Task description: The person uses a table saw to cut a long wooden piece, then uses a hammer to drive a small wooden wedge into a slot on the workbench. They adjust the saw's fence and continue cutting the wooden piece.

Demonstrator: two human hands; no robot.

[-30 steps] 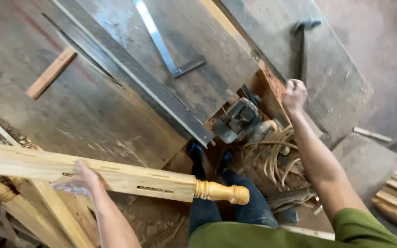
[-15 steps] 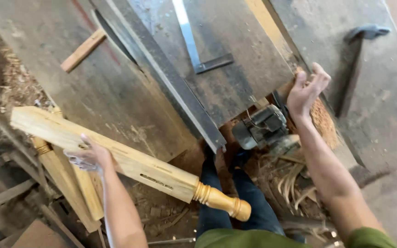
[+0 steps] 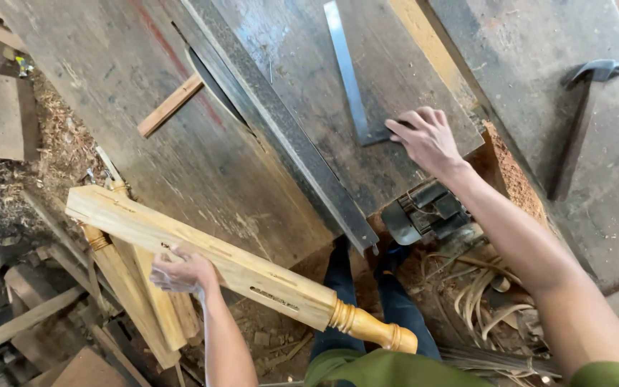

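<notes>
Turned-end wooden post (image 3: 209,254) is carried in the left hand (image 3: 180,271), fingers (image 3: 170,259) wrapped over its upper face and closed on it near mid-length, so the square-section part runs up and left past the knuckles while the lathe-turned end (image 3: 370,331) points down and right, toward the person's body. The post sits tilted, clear of the workbench (image 3: 130,107), over a stack of similar pale posts (image 3: 134,287) leaning just beneath it. In my judgement the grip is close to the balance point, which is sound; with one hand alone on a long piece, the far end could swing into the stack, so the wrist should stay firm and the turned end be kept off the legs. The right hand (image 3: 428,140) is well apart from the post, palm down, fingers (image 3: 406,129) spread and loosely bent, resting at the corner of a metal try square (image 3: 349,79) that lies flat on the bench top; whether it grips the square or only touches it cannot be told. Beside that hand runs a long dark steel bar (image 3: 281,129) across the bench, with a thin wood strip (image 3: 170,105) to its left. A hammer (image 3: 582,115) lies further right. Below the bench edge sit a motor unit (image 3: 424,215) and heaped shavings (image 3: 488,301).
</notes>
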